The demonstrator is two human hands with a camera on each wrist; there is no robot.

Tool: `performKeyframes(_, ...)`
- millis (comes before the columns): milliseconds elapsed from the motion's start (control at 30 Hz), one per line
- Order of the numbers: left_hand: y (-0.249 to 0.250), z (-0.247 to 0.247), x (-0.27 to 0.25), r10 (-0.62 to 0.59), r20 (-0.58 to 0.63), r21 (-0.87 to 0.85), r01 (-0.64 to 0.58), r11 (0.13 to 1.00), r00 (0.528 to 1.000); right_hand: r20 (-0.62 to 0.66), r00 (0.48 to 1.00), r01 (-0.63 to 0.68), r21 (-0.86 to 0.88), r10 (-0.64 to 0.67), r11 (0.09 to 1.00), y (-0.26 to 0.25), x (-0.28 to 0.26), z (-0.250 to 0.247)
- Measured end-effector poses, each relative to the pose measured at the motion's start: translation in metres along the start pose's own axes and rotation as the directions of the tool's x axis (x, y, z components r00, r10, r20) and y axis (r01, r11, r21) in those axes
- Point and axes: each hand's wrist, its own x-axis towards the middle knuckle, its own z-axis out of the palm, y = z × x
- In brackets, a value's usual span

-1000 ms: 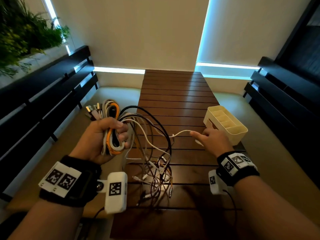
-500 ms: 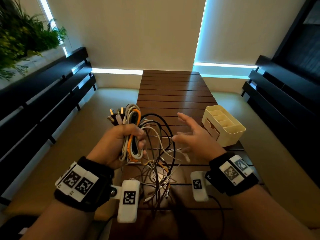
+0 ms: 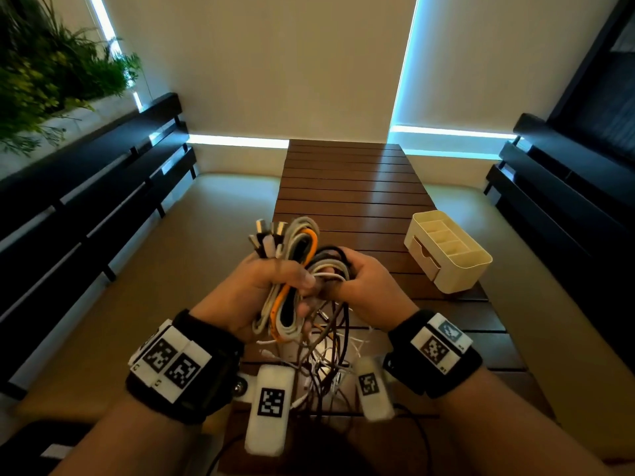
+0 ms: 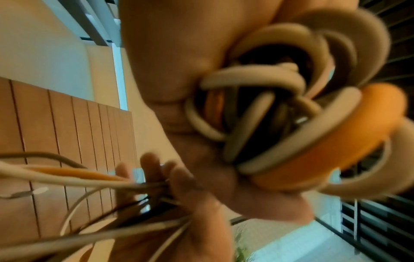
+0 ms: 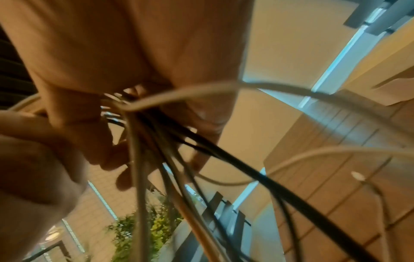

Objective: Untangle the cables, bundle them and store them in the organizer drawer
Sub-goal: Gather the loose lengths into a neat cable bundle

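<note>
My left hand (image 3: 271, 286) grips a folded bundle of grey, white and orange cables (image 3: 295, 249), plugs sticking up at its top. The left wrist view shows the looped cable bundle (image 4: 291, 109) packed against my palm. My right hand (image 3: 357, 280) is closed around a bunch of black and white cable loops (image 3: 330, 262) right beside the left hand. Loose cable ends (image 3: 326, 359) hang tangled below both hands over the wooden table (image 3: 350, 187). In the right wrist view, the cable strands (image 5: 156, 134) fan out from my curled fingers. The cream organizer (image 3: 450, 255) stands to the right, its small drawer (image 3: 424, 257) closed.
Dark slatted benches (image 3: 86, 207) run along both sides of the table. A green plant (image 3: 44, 70) sits at the upper left. Cushioned seats (image 3: 213, 214) flank the table. A pale wall rises behind it.
My right hand came in from near the organizer to the left hand and closed on the black and white loops. Both hands and the bundle moved toward the centre.
</note>
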Motion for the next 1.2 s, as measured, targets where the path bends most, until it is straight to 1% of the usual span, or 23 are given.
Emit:
performKeyframes(67, 0.005, -0.002, -0.002, 0.003, -0.013, -0.056, -0.004, 0.998, 1.000, -0.008, 0.999, -0.053, 0.080, 0.054, 0.995, 0.009, -0.001, -0.002)
performKeyframes(167, 0.006, -0.008, -0.001, 0.010, -0.074, -0.062, -0.015, 0.998, 0.997, 0.001, 0.994, -0.108, -0.004, 0.108, 0.994, 0.014, -0.005, -0.010)
performKeyframes(267, -0.003, -0.011, 0.002, 0.032, -0.175, -0.088, -0.048, 0.995, 0.984, 0.023, 0.993, -0.114, -0.039, 0.115, 0.993, 0.016, -0.007, -0.013)
performKeyframes(333, -0.011, -0.012, 0.004, 0.047, -0.227, -0.137, -0.080, 0.987, 0.973, -0.021, 0.994, -0.107, -0.032, 0.106, 0.994, 0.018, -0.007, -0.014)
performKeyframes(400, -0.017, -0.015, 0.004, 0.054, -0.255, -0.144, -0.093, 0.985, 0.966, -0.090, 0.992, -0.095, -0.070, 0.089, 0.993, 0.019, -0.005, -0.015)
performKeyframes(500, -0.021, -0.019, 0.004, 0.051, -0.254, -0.046, -0.065, 0.997, 0.966, -0.166, 0.986, -0.053, -0.138, 0.030, 0.989, 0.014, -0.001, -0.017)
performKeyframes(567, -0.016, -0.021, 0.001, 0.071, -0.236, 0.056, -0.059, 0.997, 0.969, -0.193, 0.981, -0.021, -0.119, -0.002, 0.993, 0.007, 0.003, -0.017)
performKeyframes(633, -0.010, -0.026, 0.000, 0.060, -0.216, 0.138, -0.030, 0.990, 0.974, -0.203, 0.979, 0.014, -0.118, -0.038, 0.993, -0.005, 0.006, -0.016)
performKeyframes(700, 0.000, -0.029, -0.004, 0.069, -0.203, 0.157, -0.037, 0.987, 0.977, -0.184, 0.979, 0.046, -0.210, -0.086, 0.977, -0.021, 0.010, -0.018)
performKeyframes(767, 0.010, -0.029, -0.005, 0.110, -0.169, 0.153, -0.084, 0.985, 0.980, -0.154, 0.979, 0.080, -0.301, -0.132, 0.950, -0.042, 0.015, -0.022)
performKeyframes(833, 0.019, -0.027, -0.006, 0.157, -0.163, 0.146, -0.134, 0.980, 0.974, -0.145, 0.973, 0.125, -0.325, -0.180, 0.937, -0.058, 0.020, -0.025)
performKeyframes(900, 0.023, -0.026, -0.005, 0.183, -0.171, 0.132, -0.161, 0.978, 0.968, -0.155, 0.965, 0.155, -0.308, -0.210, 0.939, -0.062, 0.025, -0.025)
performKeyframes(1000, 0.020, -0.026, -0.005, 0.193, -0.188, 0.101, -0.177, 0.979, 0.963, -0.121, 0.979, 0.135, -0.220, -0.164, 0.966, -0.052, 0.027, -0.022)
performKeyframes(1100, 0.017, -0.029, -0.008, 0.164, -0.185, 0.084, -0.151, 0.985, 0.969, -0.029, 0.998, 0.056, -0.183, -0.062, 0.982, -0.034, 0.023, -0.018)
performKeyframes(1200, 0.018, -0.034, -0.012, 0.141, -0.153, 0.090, -0.128, 0.988, 0.978, 0.040, 0.999, 0.000, -0.145, 0.006, 0.989, -0.017, 0.020, -0.010)
